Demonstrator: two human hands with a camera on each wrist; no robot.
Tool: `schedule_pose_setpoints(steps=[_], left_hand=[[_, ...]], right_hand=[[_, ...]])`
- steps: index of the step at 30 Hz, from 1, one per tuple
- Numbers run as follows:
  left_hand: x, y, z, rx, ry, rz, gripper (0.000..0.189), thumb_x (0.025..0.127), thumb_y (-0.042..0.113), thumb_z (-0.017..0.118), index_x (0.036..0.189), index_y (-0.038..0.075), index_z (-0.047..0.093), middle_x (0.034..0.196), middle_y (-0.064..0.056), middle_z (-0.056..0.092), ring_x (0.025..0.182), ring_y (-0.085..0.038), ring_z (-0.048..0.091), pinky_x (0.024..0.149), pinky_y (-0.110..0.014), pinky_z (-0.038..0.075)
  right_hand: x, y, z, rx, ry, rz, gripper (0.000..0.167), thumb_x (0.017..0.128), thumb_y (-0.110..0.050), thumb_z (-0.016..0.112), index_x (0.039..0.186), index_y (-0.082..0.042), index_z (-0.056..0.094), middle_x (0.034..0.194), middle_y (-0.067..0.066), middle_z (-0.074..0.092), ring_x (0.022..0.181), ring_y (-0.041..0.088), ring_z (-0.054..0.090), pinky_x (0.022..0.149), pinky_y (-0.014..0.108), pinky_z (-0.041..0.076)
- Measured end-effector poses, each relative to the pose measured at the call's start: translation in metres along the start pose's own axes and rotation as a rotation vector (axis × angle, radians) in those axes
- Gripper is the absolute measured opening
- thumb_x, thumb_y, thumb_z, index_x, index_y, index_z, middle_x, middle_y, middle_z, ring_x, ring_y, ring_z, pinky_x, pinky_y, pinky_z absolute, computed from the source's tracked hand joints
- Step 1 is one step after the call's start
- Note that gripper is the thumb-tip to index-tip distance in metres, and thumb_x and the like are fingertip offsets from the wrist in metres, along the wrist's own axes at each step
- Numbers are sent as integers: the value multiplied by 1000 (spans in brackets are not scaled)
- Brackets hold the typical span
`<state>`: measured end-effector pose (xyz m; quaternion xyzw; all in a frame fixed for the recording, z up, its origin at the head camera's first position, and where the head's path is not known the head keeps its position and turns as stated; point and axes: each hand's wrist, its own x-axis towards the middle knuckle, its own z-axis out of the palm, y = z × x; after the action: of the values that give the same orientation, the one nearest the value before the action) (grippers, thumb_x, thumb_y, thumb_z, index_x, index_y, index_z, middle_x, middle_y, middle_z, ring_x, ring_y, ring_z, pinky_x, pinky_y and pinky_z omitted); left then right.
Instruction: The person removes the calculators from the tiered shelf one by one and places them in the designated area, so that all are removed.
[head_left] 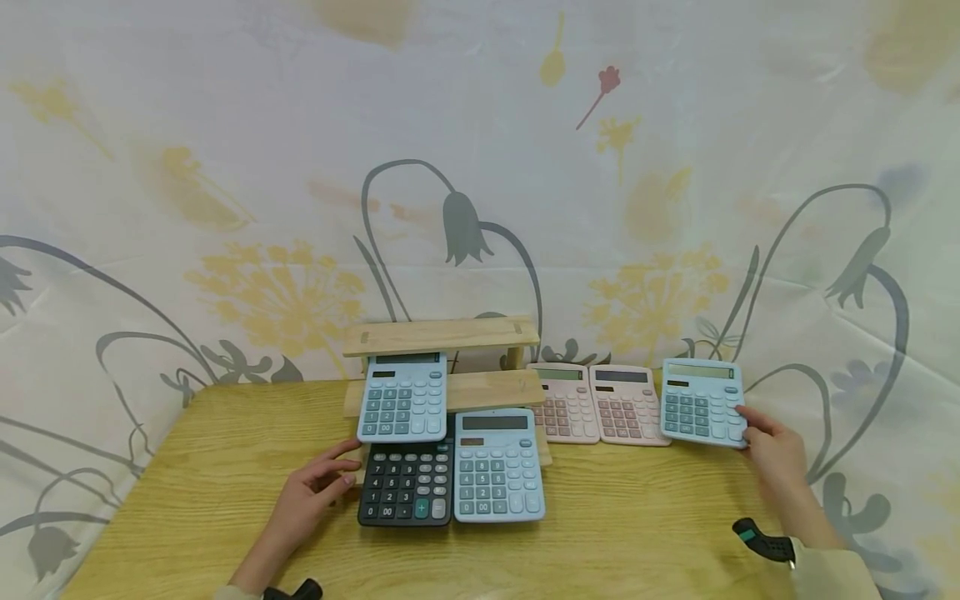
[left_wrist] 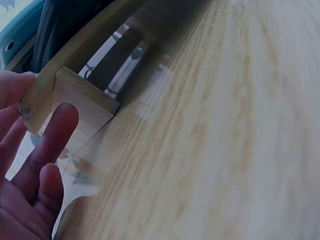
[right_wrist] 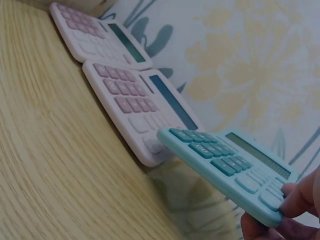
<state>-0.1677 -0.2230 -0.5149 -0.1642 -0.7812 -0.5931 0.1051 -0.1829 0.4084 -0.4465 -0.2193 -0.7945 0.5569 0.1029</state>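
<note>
Blue calculator (head_left: 702, 402) | right hand (head_left: 777, 454) pinches corner | left hand (head_left: 306, 498) touches wooden rack (head_left: 442, 336)

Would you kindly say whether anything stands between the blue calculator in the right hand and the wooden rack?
Yes, two pink calculators sit side by side between the blue calculator in the right hand and the rack.

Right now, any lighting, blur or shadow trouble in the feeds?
Head: fairly even light, digits on the black calculator readable. Left wrist: dim, tabletop grain soft, murky dark patch by the wooden stand. Right wrist: also dim; key labels on the nearer pink calculator soft, and the tabletop smears into the patterned cloth below the blue calculator.
</note>
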Motion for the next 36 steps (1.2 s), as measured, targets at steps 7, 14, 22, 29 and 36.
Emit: schedule_pose_setpoints(steps=[7,14,22,29,36], left_hand=[[0,-1,0,5,3,8,14,90,0,69,103,1,74,134,-22,59,116,-2,58,75,-21,53],[1,-2,0,15,0,4,14,91,1,69,104,2,74,134,-22,59,117,-8,60,73,-22,53],[0,-3,0,18,-3,14,14,91,1,69,104,3,74,134,-22,59,118,-10,59,72,-23,53],[0,-2,-1,20,-2,8,14,91,1,70,104,3,74,135,-22,58,120,-5,57,77,-21,52],[0,0,0,16,5,10,14,91,1,70,104,2,74,134,-23,59,119,-4,57,76,-21,52]], right_hand=[[6,4,-10,-80,30,11,50,102,-10,30,150,4,36,153,27,31,95,-1,48,70,10,47],[9,4,-14,-113,27,44,51,103,-12,29,152,1,35,158,25,26,125,26,42,69,7,42],[11,12,-9,-73,56,54,47,105,-10,31,148,5,39,154,25,32,116,14,48,73,6,45],[13,21,-5,-50,95,73,45,106,-12,34,147,2,44,155,22,34,118,7,49,76,6,45],[14,29,0,-72,83,66,48,102,-4,29,147,3,43,156,24,32,129,25,42,72,6,40]])
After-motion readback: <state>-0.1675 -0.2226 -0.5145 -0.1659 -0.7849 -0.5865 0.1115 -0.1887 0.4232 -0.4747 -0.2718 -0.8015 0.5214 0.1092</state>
